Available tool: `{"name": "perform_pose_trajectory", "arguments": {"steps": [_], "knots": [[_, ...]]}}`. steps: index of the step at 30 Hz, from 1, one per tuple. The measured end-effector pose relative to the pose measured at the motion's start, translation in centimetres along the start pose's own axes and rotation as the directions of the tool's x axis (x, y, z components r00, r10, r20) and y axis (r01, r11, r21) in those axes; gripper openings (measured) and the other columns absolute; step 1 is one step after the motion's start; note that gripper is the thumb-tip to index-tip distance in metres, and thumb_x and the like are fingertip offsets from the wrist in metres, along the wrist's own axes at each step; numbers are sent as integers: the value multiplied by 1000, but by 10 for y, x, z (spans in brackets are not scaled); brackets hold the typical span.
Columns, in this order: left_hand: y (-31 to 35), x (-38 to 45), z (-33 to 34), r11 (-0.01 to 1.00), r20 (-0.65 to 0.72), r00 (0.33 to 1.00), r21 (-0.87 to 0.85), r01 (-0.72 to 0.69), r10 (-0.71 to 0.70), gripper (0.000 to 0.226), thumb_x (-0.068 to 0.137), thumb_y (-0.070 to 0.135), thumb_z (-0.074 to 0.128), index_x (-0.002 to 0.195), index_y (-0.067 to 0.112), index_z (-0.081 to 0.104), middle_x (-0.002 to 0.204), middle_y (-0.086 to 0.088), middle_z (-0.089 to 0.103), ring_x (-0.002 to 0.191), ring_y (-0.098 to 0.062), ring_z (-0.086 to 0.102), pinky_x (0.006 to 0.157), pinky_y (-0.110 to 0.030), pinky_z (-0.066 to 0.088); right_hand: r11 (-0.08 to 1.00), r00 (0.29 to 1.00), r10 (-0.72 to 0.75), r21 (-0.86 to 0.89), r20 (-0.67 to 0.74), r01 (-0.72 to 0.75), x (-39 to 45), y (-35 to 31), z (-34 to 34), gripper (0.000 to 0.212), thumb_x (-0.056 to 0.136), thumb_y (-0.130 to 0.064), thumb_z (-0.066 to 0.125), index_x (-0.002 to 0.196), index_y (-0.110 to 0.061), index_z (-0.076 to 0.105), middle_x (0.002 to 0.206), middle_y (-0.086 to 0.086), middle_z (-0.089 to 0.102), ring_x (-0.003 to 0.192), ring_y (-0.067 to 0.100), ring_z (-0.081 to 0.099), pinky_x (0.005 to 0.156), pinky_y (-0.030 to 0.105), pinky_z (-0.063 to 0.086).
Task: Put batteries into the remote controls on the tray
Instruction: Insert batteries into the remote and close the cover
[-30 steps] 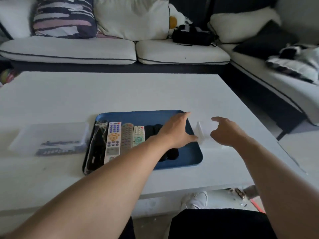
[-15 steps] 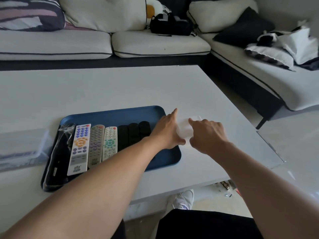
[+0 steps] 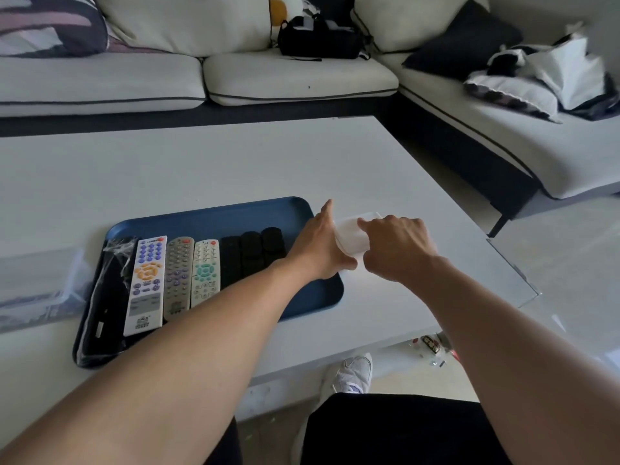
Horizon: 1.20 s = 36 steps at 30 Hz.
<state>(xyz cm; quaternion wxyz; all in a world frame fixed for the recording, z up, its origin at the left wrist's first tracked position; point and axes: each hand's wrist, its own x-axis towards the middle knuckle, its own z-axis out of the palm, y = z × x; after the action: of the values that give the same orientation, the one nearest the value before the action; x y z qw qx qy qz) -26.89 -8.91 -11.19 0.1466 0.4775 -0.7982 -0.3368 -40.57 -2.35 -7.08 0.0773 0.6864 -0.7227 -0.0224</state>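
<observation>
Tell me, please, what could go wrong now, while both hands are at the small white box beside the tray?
The small white box lies near the table edge, so a pull by the right hand might tip it off. The left hand reaches over the tray; its forearm could nudge the black remotes.

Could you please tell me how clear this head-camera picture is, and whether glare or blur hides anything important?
Head view: daylight is soft, the remotes on the blue tray read sharply. The small clear box between the left hand and right hand washes out against the pale table. The clear container at the left edge is smeared. Wide-angle bending shows at the borders.
</observation>
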Motion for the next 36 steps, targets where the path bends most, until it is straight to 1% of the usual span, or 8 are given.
{"name": "perform_pose_trajectory", "arguments": {"steps": [5, 10, 14, 17, 22, 28, 31, 36], "knots": [[0, 0, 2, 1000, -12, 1000, -1, -16, 16, 122, 67, 32, 89, 158, 8, 10, 155, -5, 35, 142, -23, 33, 109, -30, 33, 998, 1000, -11, -66, -6, 10, -1, -6, 2, 45, 79, -20, 55, 124, -23, 56, 97, 3, 65, 81, 27, 63, 68, 31, 36], [-2, 3, 3, 1000, -47, 998, 10, -30, 30, 93, 63, 31, 89, 138, 8, 39, 129, -3, 50, 119, -23, 48, 88, -27, 41, 993, 1000, -14, -117, 7, 15, -1, -7, -4, 46, 80, -22, 55, 126, -23, 57, 93, 1, 65, 71, 25, 51, 67, 30, 35], [-6, 2, 6, 998, -42, 997, 14, -64, 64, 82, 61, 24, 86, 131, 11, 46, 123, 0, 46, 112, -22, 50, 90, -33, 49, 990, 999, -38, -138, -20, 35, 5, -4, -16, 45, 80, -20, 52, 124, -26, 63, 92, -1, 67, 72, 23, 55, 67, 29, 35], [-5, 0, 6, 997, -48, 996, 29, -71, 72, 100, 65, 22, 84, 148, 13, 28, 136, -4, 42, 128, -25, 44, 97, -34, 47, 997, 994, 73, 2, -84, -73, 6, 3, -21, 46, 84, -18, 49, 126, -31, 62, 95, 1, 70, 84, 29, 64, 70, 32, 37], [-3, -12, 4, 987, -81, 984, 34, -156, 158, 140, 69, 15, 83, 154, 30, -27, 149, -9, 40, 137, -23, 40, 100, -33, 47, 923, 880, 323, 320, -348, -212, 13, 12, -13, 12, 100, -27, 48, 109, -20, 45, 70, 2, 61, 64, 32, 58, 62, 35, 34], [-6, -16, 14, 950, -195, 934, 145, -275, 300, 151, 65, 24, 90, 149, 31, -36, 114, -8, 60, 108, -25, 55, 94, -40, 50, 936, 943, 285, 264, -174, -234, 22, 8, 3, 33, 102, -45, 47, 132, -35, 56, 120, 3, 70, 100, 32, 66, 71, 35, 39], [-8, -15, 17, 954, -199, 938, 161, -254, 283, 146, 66, 27, 88, 152, 27, -31, 114, -4, 58, 107, -23, 54, 99, -37, 47, 915, 961, 257, 347, -103, -207, 27, 2, 5, 23, 102, -41, 50, 120, -27, 55, 113, 2, 70, 94, 31, 65, 70, 35, 42], [-9, -11, 14, 967, -128, 976, 205, -150, 178, 111, 72, 35, 79, 159, 10, 14, 135, -6, 50, 130, -26, 43, 113, -31, 30, 851, 984, 150, 495, 92, -176, 25, -6, 7, 20, 88, -37, 75, 96, -23, 62, 90, -3, 64, 85, 20, 60, 70, 34, 52]]}}
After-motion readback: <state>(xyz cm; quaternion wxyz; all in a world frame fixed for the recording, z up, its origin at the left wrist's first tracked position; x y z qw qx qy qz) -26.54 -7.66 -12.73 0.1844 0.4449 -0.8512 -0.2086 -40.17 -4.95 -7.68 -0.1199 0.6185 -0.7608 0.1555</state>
